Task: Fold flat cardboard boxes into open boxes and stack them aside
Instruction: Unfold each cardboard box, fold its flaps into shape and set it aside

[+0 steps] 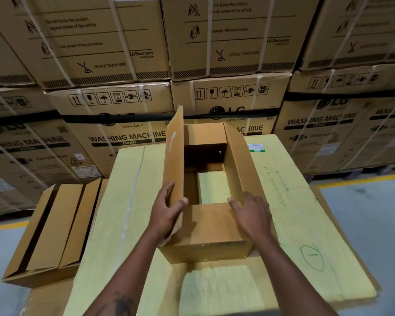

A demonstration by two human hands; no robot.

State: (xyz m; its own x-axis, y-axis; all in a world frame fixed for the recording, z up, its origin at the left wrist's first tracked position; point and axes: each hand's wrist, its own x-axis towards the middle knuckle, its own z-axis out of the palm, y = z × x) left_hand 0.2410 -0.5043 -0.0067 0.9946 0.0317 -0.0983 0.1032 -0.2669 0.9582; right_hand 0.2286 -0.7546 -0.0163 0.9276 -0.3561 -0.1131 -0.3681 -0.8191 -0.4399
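A brown cardboard box (209,229) stands on the yellow-wrapped work surface (128,201), its flaps partly folded and the yellow showing through the gap in its middle. The near short flap lies flat, and the far short flap is folded in. My left hand (167,210) grips the tall left flap (174,156), which stands upright, thumb on the inner face. My right hand (252,215) rests with straight fingers on the right flap (240,165), which leans outward.
A folded cardboard box (48,231) sits to the left, beside the work surface. Strapped washing-machine cartons (128,137) are stacked as a wall behind. Grey floor with a yellow line (363,181) lies on the right.
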